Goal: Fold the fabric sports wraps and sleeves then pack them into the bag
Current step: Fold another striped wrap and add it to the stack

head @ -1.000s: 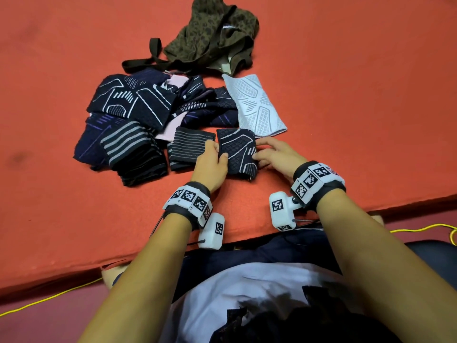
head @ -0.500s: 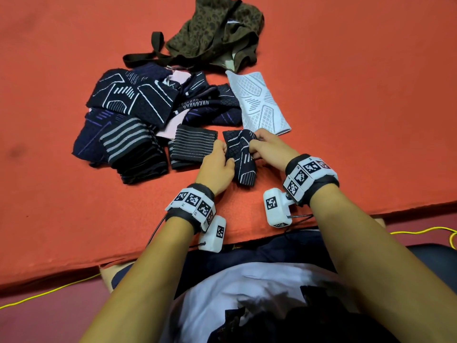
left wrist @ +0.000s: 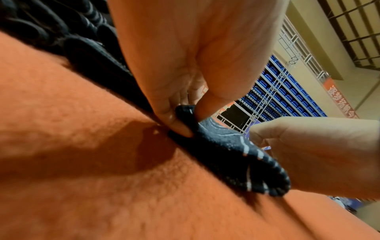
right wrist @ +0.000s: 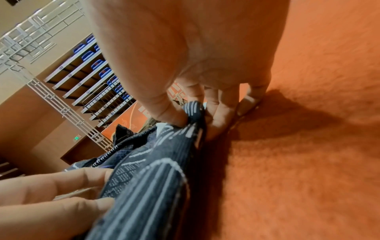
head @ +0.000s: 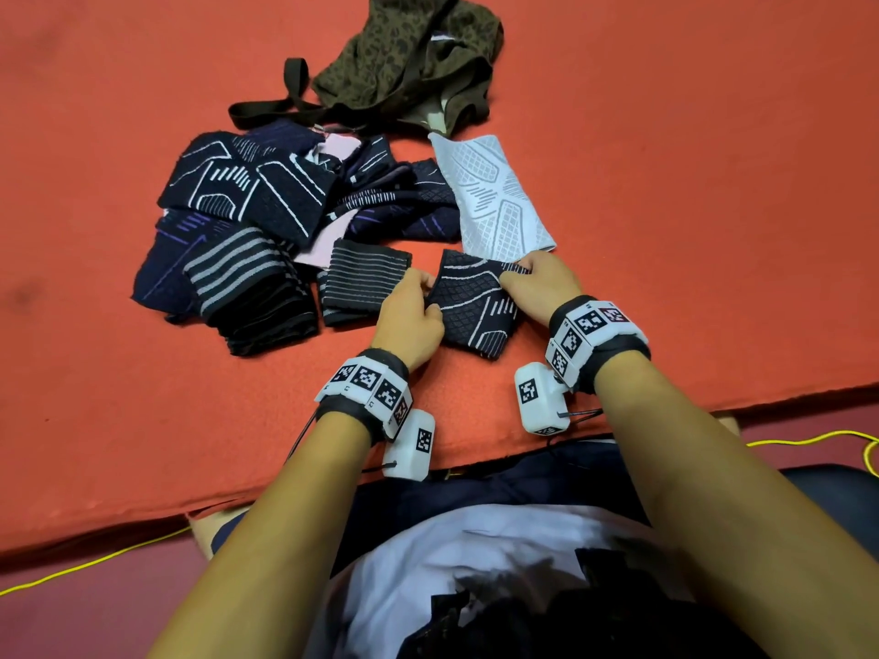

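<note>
Hands: left hand [head: 413, 312], right hand [head: 540, 283] pinch dark sleeve [head: 475, 307] corners.

Dark sleeve [head: 475, 306]: ribbed knit cloth, matt. Desk [head: 689, 183] cover: fuzzy orange felt, matt. Bag [head: 404, 54]: soft woven cloth.

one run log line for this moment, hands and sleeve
step: folding | left hand: pinches dark sleeve left edge | right hand: pinches its right edge | sleeve: on orange mat | bag: unpacked
</note>
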{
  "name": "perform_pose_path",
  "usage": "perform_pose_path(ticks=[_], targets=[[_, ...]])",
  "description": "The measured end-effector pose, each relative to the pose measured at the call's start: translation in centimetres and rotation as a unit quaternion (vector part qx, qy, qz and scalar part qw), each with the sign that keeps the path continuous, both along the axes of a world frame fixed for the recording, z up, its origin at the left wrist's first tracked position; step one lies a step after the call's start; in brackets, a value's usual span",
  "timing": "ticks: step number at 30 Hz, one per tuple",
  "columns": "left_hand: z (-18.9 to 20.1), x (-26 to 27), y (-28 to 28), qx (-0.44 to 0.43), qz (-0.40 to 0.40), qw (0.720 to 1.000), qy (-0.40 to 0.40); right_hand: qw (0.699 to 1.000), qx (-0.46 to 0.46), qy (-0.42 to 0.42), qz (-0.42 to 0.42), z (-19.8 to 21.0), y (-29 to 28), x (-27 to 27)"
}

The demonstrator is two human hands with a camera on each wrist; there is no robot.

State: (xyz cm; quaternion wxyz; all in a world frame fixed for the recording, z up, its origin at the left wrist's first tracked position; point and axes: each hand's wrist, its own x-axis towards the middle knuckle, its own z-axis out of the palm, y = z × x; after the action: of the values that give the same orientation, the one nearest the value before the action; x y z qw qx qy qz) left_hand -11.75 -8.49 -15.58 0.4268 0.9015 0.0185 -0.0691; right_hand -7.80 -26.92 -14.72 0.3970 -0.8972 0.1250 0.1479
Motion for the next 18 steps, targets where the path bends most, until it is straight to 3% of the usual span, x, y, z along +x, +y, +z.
perform_pose_path(ticks=[5,11,18], targets=[[-0.3,0.5,-0.1,0.060,-0.027,0.998,0.013,1.000,-0.016,-0.010,-0.006,-1.0,0.1,0.0],[0.4,0.7,0.1,0.049,-0.018,0.998,0.030,1.000,-0.024,-0.017,-0.010,-1.2,0.3,0.0],[0.5,0.4,0.1,0.053,-0.013,0.998,0.034,0.999,0.035,-0.023,-0.018,-1.5,0.5,0.1]])
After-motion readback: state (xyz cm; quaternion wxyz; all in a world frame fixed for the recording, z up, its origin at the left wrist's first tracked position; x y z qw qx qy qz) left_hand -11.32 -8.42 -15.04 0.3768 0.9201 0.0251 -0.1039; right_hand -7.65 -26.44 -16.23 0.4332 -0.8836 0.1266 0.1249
